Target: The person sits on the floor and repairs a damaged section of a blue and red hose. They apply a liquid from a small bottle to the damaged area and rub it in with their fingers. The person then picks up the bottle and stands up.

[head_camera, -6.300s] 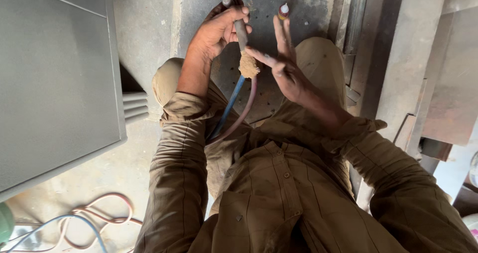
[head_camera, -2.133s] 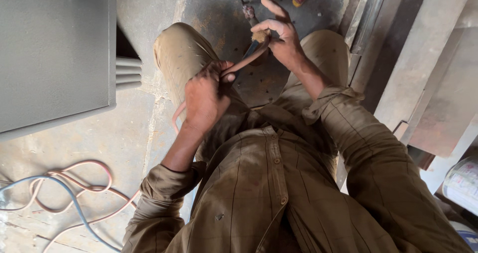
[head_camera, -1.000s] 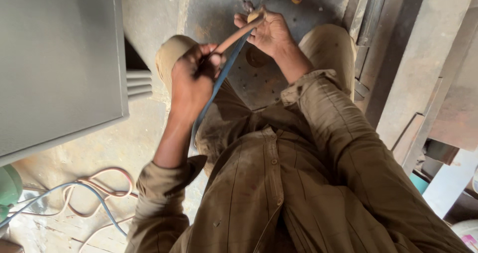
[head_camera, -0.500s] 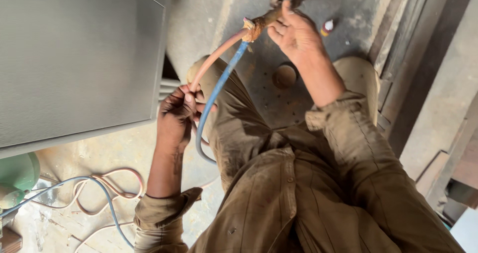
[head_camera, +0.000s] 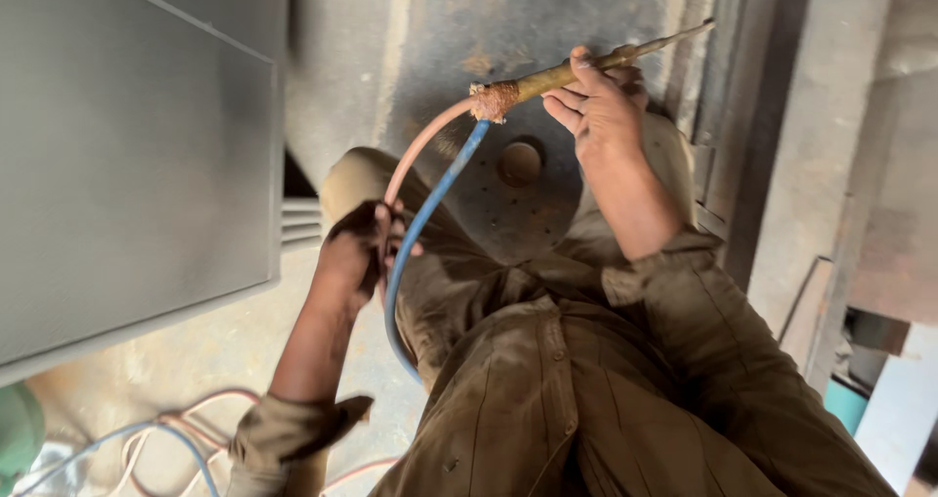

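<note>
Brass gas torch [head_camera: 572,64] held aloft, long axis running from about 8 o'clock to 2 o'clock across the upper frame; thin nozzle tip points toward 2 o'clock, rear end with a rust-brown wrapped joint [head_camera: 493,99] faces 8 o'clock. Right hand [head_camera: 601,111] closed around the torch body near mid-length, fingers curled over it, thumb on top; torch projects past the hand on both sides, tip at the hand's 2 o'clock, wrapped joint at its 9 o'clock. Two hoses leave the joint: pink hose [head_camera: 420,145] and blue hose [head_camera: 420,233], both arcing down toward 7 o'clock. Left hand [head_camera: 357,258] sits well apart from the torch, at about 7 o'clock from it, closed on the pink hose; the blue hose passes just beside its fingers, contact cannot be told, then loops down over the person's lap. Person wears an olive-brown work suit [head_camera: 586,389], knees bent. Below the torch, a stained grey metal plate [head_camera: 518,204] with a round hole and small perforations. Concrete floor [head_camera: 205,350] dusty; more loops of pink and blue hose lie at 7 o'clock in the frame corner. Large grey metal cabinet [head_camera: 127,145] fills the 9 to 11 o'clock side. Grey steel sections [head_camera: 782,165] stand at 3 o'clock.
</note>
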